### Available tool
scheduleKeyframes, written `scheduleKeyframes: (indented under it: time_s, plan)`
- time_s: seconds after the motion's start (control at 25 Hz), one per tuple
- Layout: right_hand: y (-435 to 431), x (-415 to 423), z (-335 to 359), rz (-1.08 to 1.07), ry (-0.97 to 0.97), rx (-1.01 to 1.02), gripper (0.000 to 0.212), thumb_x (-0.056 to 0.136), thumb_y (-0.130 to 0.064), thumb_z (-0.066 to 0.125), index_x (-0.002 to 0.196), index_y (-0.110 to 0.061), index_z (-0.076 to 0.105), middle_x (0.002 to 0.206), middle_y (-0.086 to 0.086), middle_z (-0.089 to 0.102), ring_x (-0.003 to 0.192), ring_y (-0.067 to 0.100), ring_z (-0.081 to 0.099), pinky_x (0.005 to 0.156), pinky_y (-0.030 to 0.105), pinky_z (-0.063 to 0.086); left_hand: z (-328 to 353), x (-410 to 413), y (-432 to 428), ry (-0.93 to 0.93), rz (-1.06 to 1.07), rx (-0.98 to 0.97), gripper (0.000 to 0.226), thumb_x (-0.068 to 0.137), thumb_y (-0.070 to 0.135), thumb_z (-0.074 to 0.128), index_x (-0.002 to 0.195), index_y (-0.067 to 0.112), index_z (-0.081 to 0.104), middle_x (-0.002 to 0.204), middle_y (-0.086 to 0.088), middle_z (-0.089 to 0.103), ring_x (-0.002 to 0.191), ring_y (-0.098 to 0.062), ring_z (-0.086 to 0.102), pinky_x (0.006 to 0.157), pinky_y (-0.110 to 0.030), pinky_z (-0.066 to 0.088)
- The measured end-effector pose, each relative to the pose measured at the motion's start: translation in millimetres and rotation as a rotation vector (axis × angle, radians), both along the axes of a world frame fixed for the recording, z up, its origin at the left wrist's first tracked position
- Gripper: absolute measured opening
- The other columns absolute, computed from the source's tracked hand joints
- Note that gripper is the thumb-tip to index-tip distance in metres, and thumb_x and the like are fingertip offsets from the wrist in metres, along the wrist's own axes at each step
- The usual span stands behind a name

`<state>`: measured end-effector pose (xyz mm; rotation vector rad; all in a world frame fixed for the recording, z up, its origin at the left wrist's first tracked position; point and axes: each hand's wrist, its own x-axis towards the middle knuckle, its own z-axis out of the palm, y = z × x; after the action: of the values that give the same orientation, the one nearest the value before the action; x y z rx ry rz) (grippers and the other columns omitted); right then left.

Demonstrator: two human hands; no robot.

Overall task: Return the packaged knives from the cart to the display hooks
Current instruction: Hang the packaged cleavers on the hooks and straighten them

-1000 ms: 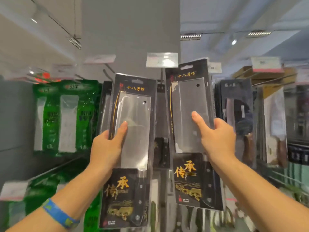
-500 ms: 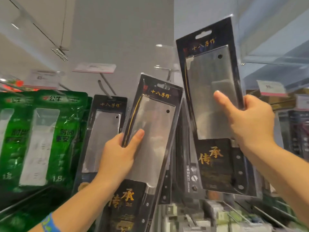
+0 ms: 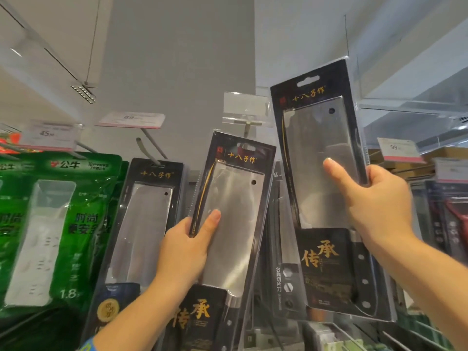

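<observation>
Green power-strip bags [image 3: 58, 224] fill the far left, nothing to do with the job. Next to them, one black hung cleaver pack [image 3: 144, 224] already sits on its own hook under the 89 tag [image 3: 131, 120].

Then comes the left hand [image 3: 184, 252]. Its thumb lies across the clear front and its fingers wrap behind the edge, gripping the left cleaver pack [image 3: 233, 219], which tilts with its top leaning right. Compared with a second ago it has come way up, and its hang slot now sits right at the middle hook [image 3: 247, 127], under the clear label holder. I can't tell if the prong is actually through the slot yet; it looks like it's just lining up. So I'd call this the threading step for pack one.

Further right is the right cleaver pack [image 3: 321, 173], pinched the same way by the right hand [image 3: 374, 206], thumb on the blade window and fingers behind. That one has gone up too. It's higher than the hook row now, with its slot in open air touching nothing, so it's clearly not hung. My guess is it's parked out of the way until the left one is on. The 99 tag [image 3: 397, 149] sits beyond it. The cart isn't in view.
</observation>
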<state>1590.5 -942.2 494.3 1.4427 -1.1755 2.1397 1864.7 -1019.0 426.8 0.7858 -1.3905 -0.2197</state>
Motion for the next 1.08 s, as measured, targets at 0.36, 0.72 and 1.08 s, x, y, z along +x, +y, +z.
scheduleKeyframes:
  time_s: [0.36, 0.72, 1.08]
  plan:
    - [6, 13, 6, 0.014, 0.092, -0.009, 0.079, 0.077, -0.078, 0.066, 0.08, 0.001, 0.063, 0.078, 0.022, 0.065, 0.074, 0.041, 0.061, 0.062, 0.053, 0.054, 7, -2, 16, -0.054, 0.03, 0.115, 0.059, 0.068, 0.085, 0.05, 0.077, 0.028, 0.063, 0.064, 0.016, 0.065, 0.063, -0.002, 0.064, 0.044, -0.009, 0.038]
    - [9, 11, 8, 0.033, 0.061, -0.016, 0.063, 0.081, -0.07, 0.068, 0.07, -0.009, 0.057, 0.065, 0.008, 0.057, 0.059, 0.022, 0.05, 0.05, 0.034, 0.039, 7, -2, 21, -0.069, 0.057, 0.11, 0.069, 0.069, 0.087, 0.05, 0.078, 0.021, 0.067, 0.07, 0.013, 0.07, 0.065, -0.001, 0.066, 0.057, -0.028, 0.049]
    - [10, 11, 6, -0.004, 0.134, 0.006, 0.068, 0.079, -0.075, 0.065, 0.078, -0.007, 0.063, 0.073, 0.013, 0.063, 0.068, 0.026, 0.059, 0.058, 0.046, 0.054, -1, 15, 6, -0.07, 0.086, 0.224, 0.086, 0.07, 0.088, 0.054, 0.108, 0.012, 0.071, 0.104, -0.003, 0.074, 0.099, -0.023, 0.069, 0.088, -0.043, 0.055]
